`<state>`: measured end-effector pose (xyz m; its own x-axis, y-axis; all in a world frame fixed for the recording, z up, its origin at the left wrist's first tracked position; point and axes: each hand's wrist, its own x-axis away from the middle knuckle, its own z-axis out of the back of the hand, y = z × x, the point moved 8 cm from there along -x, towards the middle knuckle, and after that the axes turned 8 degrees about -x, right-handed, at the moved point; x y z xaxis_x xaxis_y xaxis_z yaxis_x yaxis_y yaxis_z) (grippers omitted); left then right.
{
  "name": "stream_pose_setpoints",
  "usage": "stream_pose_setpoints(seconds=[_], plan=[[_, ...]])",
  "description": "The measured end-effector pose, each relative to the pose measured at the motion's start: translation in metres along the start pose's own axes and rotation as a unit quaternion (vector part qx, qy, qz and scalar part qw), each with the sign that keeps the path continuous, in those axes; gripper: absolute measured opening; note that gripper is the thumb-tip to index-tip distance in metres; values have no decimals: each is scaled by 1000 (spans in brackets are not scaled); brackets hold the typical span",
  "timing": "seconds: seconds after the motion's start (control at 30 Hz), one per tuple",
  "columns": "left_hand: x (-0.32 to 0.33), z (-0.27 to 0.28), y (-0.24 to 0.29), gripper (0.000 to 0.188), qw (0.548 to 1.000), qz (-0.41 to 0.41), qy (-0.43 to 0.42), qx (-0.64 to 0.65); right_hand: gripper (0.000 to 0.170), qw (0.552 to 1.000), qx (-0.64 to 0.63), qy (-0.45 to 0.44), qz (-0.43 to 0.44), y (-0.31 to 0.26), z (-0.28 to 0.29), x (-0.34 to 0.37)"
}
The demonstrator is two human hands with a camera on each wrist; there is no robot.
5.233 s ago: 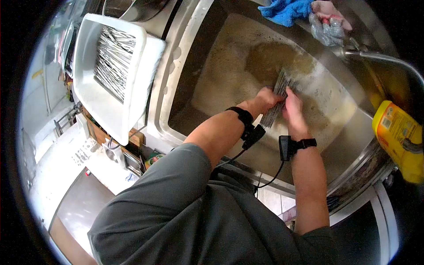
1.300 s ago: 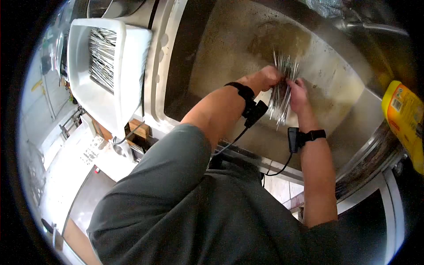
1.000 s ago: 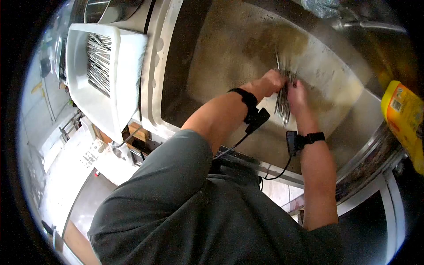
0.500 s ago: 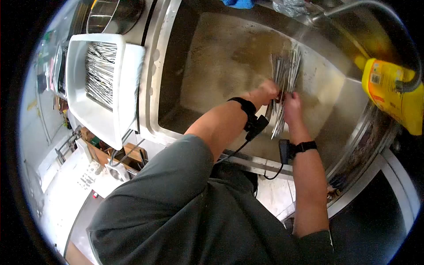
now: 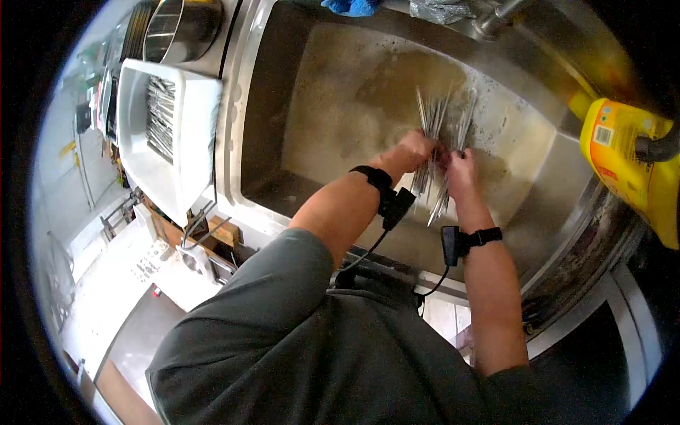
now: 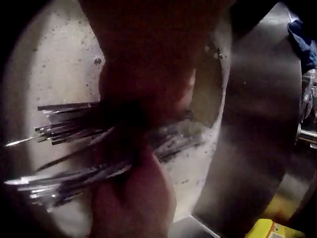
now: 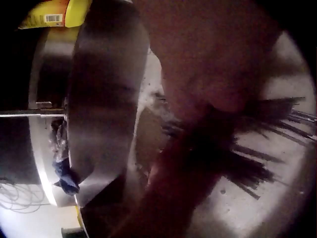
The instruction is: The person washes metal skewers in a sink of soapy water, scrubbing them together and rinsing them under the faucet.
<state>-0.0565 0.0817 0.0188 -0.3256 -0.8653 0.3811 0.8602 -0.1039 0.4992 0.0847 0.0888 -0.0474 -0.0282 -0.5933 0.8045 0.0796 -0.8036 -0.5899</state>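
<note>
Over the murky water of the metal sink [image 5: 340, 106], the left hand [image 5: 416, 149] grips a bunch of thin metal sticks [image 5: 428, 113]. Close beside it on the right, the right hand [image 5: 462, 172] holds a second bunch [image 5: 465, 119], splayed at a slant. In the left wrist view both bunches fan out, the upper [image 6: 69, 124] and the lower [image 6: 74, 183] apart at their ends. The right wrist view shows dark stick ends [image 7: 252, 173] past the fingers, which are mostly in shadow.
Left of the sink stands a white tub [image 5: 190, 134] with many similar sticks [image 5: 161, 117], near a metal pot [image 5: 185, 32]. A yellow bottle [image 5: 627, 159] stands at the right. Blue cloth [image 5: 352, 6], grey mesh [image 5: 440, 10] and a tap [image 5: 496, 20] line the far edge.
The single dense bundle held earlier is now spread into two bunches, one per hand. Since half a second ago both hands have shifted slightly left in view, and the head view has shifted too.
</note>
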Motion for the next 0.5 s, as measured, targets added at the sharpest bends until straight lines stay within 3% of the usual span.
stream_pose_setpoints(seconds=[0.03, 0.07, 0.1, 0.13, 0.17, 0.2, 0.23, 0.27, 0.3, 0.33, 0.4, 0.5], plan=[[4, -9, -19, 21, 924, 73, 80, 367, 29, 1000, 2, -4, 0, 6, 0, -6], [2, -4, -18, 21, 925, 72, 83, 364, 28, 999, 28, 22, 7, 7, 3, -12], [4, -16, -26, 13, 798, 169, 58, 576, 26, 997, 54, 49, 13, 7, 6, -18], [11, -31, -24, 8, 613, 254, 27, 748, 26, 997, 54, 47, 15, -11, -1, -6], [15, -17, -20, 14, 665, 217, 27, 715, 24, 996, 72, 12, -50, -33, -13, 20], [17, -13, -18, 14, 664, 215, 26, 715, 22, 989, 89, -22, -114, -40, -21, 39], [23, -14, -22, 15, 640, 264, 45, 720, 22, 990, 90, -17, -112, -35, -17, 40], [29, -15, -25, 16, 614, 310, 63, 723, 21, 985, 167, -27, 28, -51, -14, 36], [31, -10, -23, 16, 614, 302, 64, 727, 20, 955, 243, -36, 168, -71, -13, 37], [34, -6, -20, 17, 596, 285, 65, 748, 20, 953, 247, -33, 175, -81, -5, 42], [48, -3, -12, 17, 577, 265, 66, 770, 21, 871, 430, 9, 238, -102, 6, 70], [56, 7, -3, 15, 569, 217, 44, 792, 19, 849, 463, 29, 255, -133, 12, 110]])
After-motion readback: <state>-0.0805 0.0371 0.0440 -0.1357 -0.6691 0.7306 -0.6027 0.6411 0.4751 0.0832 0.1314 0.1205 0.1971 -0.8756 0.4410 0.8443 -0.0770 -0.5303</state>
